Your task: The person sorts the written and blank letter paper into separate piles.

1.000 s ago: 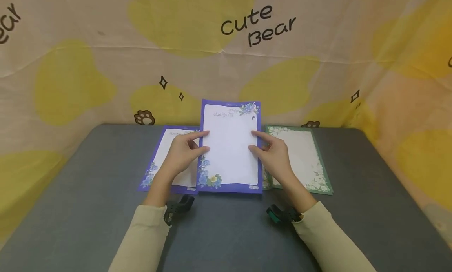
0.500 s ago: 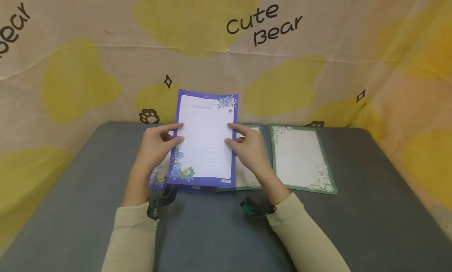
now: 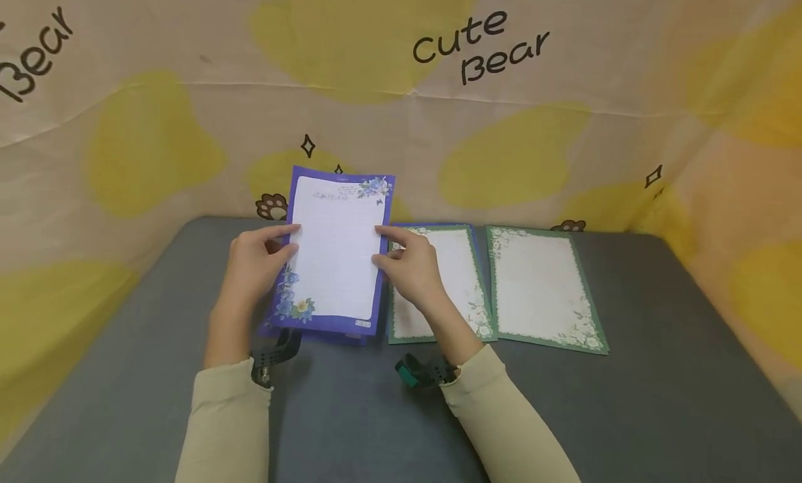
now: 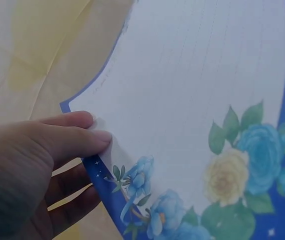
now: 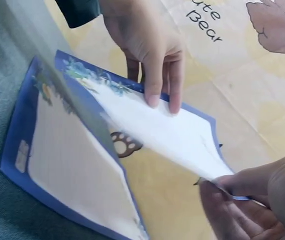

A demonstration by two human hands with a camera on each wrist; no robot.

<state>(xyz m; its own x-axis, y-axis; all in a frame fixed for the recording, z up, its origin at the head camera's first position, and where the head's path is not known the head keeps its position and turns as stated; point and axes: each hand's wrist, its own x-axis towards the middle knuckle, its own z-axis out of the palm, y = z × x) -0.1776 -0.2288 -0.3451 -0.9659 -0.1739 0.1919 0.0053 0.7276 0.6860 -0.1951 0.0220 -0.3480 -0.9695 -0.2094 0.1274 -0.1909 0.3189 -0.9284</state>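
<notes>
A letter paper sheet with a purple-blue border and blue flowers (image 3: 335, 253) is held up, tilted, above the left part of the table. My left hand (image 3: 253, 264) pinches its left edge between thumb and fingers, and in the left wrist view that edge bends at the grip. On the opposite edge, my right hand (image 3: 410, 267) pinches the sheet with thumb and index finger. Beneath it lies another purple-bordered sheet (image 5: 77, 155), plain in the right wrist view and mostly hidden in the head view. Some faint handwriting shows near the top of the held sheet.
Right of the held sheet lies a green-bordered sheet (image 3: 438, 274), with a purple edge showing behind it. Farther right is another green-bordered sheet (image 3: 539, 288). The grey table (image 3: 351, 413) meets a patterned cloth backdrop (image 3: 514, 156) at its far edge.
Both hands have carried the purple-bordered sheet to the left, from the middle to above the other purple sheet. The middle green-bordered sheet has come into view. The grips stay the same.
</notes>
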